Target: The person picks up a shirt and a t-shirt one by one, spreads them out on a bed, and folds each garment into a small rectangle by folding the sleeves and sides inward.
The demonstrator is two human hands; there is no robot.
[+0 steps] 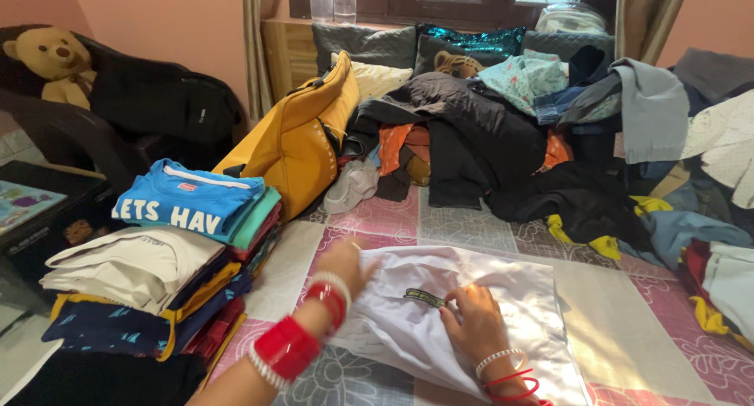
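— Where does the white garment [440, 320] lie? 
— Flat on the patterned bedspread [377, 217], spread directly under both hands, long axis running left to right across the near edge.

— And from the fingers? 
— Right beneath them. Left hand [345, 266] pressed on the upper left edge of the cloth, fingers curled loosely over the fabric. Right hand [471, 316] resting mid-garment, fingertips pinched narrow just beside the small dark neck label [425, 297].

— Nearer the label? 
— The right, almost touching it; the left well apart, toward the folded stack.

— Folded stack? 
— Pile of folded T-shirts [165, 257] just left of the garment, blue printed one on top.

— Beyond? 
— Yellow bag [302, 139] leaning behind the pile, then a heap of unfolded clothes [503, 147] across the far side of the bed. Cushions [408, 49] against the window wall.

— Rest of the room? 
— Pink walls, teddy bear [55, 60] on a dark chair at far left.
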